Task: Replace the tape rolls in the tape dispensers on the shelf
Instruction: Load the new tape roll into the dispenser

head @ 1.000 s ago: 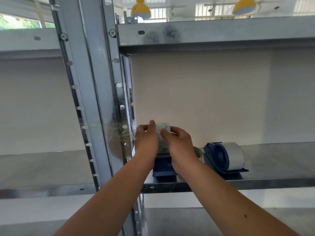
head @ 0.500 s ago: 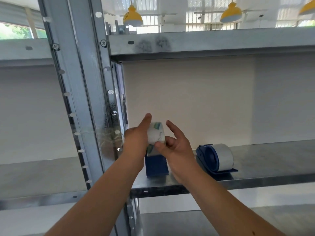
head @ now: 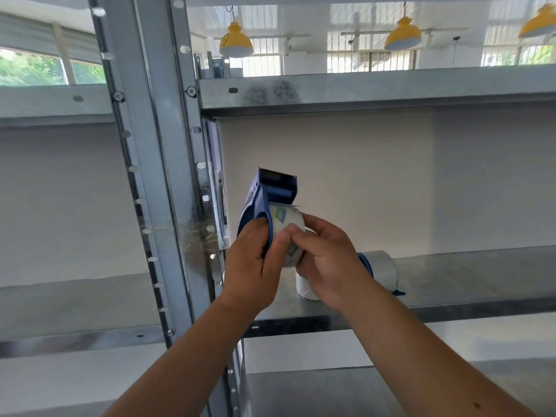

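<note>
I hold a blue tape dispenser [head: 264, 197] up above the metal shelf [head: 466, 275], its toothed cutter pointing upward. My left hand [head: 252, 266] grips its body from the left. A clear tape roll [head: 287, 224] with a green-printed core sits in the dispenser, and my right hand [head: 325, 260] pinches that roll from the right. A second blue dispenser [head: 380, 270] loaded with a greyish roll lies on the shelf behind my right hand. A white roll [head: 305, 288] stands on the shelf beneath my hands, partly hidden.
A grey steel upright [head: 156, 176] with screw holes stands just left of my hands. Another shelf board [head: 361, 91] runs overhead. A white wall closes the back of the bay. A lower shelf [head: 331, 386] lies below.
The blue dispenser has come up off the shelf into my hands, cutter upward, with the clear roll now in it. A white roll on the shelf is now uncovered.
</note>
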`<control>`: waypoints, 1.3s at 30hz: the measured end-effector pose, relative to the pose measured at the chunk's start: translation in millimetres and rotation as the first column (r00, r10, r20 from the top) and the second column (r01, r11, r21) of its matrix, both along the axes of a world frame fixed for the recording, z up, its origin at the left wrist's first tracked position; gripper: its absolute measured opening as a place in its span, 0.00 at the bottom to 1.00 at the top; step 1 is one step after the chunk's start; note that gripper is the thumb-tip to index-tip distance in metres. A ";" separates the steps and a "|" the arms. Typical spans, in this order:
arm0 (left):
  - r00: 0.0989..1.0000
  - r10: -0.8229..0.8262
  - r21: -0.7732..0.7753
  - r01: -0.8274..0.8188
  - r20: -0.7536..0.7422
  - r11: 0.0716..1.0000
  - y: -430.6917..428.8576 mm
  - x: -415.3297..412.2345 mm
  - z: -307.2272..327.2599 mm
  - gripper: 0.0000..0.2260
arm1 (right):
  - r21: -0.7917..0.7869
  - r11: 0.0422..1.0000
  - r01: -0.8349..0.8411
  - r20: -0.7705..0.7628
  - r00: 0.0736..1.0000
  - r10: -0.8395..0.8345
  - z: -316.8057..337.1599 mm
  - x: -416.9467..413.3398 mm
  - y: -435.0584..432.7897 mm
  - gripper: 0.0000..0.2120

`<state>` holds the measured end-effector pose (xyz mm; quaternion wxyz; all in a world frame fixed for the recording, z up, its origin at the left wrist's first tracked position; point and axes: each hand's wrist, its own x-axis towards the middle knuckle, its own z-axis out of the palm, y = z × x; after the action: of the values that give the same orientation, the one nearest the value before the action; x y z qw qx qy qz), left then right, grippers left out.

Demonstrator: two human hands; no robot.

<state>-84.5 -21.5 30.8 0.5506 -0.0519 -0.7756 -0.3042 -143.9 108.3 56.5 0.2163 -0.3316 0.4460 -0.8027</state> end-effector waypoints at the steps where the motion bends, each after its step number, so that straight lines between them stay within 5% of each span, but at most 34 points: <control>1: 1.000 0.001 -0.040 -0.001 0.011 0.999 0.1 1.8 -0.6 0.18 | -0.005 1.000 0.002 0.003 1.000 -0.002 -0.3 1.3 1.8 0.13; 4: 0.998 -0.022 -0.034 0.024 0.065 0.999 1.1 7.5 2.0 0.16 | 0.010 1.000 0.016 -0.059 0.998 -0.015 -1.9 3.5 6.8 0.14; 6: 0.987 -0.118 0.106 0.106 0.113 0.989 4.5 12.1 9.0 0.23 | 0.075 0.994 0.083 -0.172 0.983 -0.069 -5.3 4.1 9.2 0.19; 9: 0.927 -0.334 0.437 0.232 0.172 0.869 6.5 15.6 28.1 0.34 | 0.127 0.971 0.204 -0.292 0.943 -0.160 -13.1 3.6 11.1 0.22; 13: 0.834 -0.526 0.705 0.271 0.168 0.655 16.0 19.4 40.6 0.30 | 0.109 0.969 0.222 -0.402 0.901 -0.161 -15.6 3.0 16.6 0.26; 17: 0.874 -0.475 0.648 0.304 0.101 0.698 22.9 16.2 35.7 0.07 | 0.070 0.971 0.231 -0.487 0.857 -0.168 -6.4 -1.3 21.5 0.24; 21: 0.924 -0.364 0.514 0.258 0.114 0.818 20.3 15.0 35.8 0.20 | -0.015 0.932 0.362 -0.530 0.787 -0.315 15.7 -4.0 28.0 0.13; 29: 0.945 -0.284 0.323 0.221 0.165 0.920 16.7 19.1 31.7 0.07 | 0.038 0.845 0.533 -0.747 0.576 -0.331 38.2 -13.1 22.0 0.07; 32: 0.934 -0.302 0.348 0.223 0.190 0.910 16.4 22.1 34.0 0.09 | -0.010 0.805 0.593 -0.807 0.471 -0.357 38.0 -15.8 23.4 0.06; 39: 0.942 -0.275 0.418 0.174 0.195 0.891 14.1 20.8 37.0 0.07 | 0.029 0.841 0.540 -0.738 0.579 -0.346 41.8 -21.1 24.9 0.08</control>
<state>-63.7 -7.3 67.8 0.4090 0.0090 -0.7495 -0.5205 -165.0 133.1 98.3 -0.1412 -0.4598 0.6602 -0.5769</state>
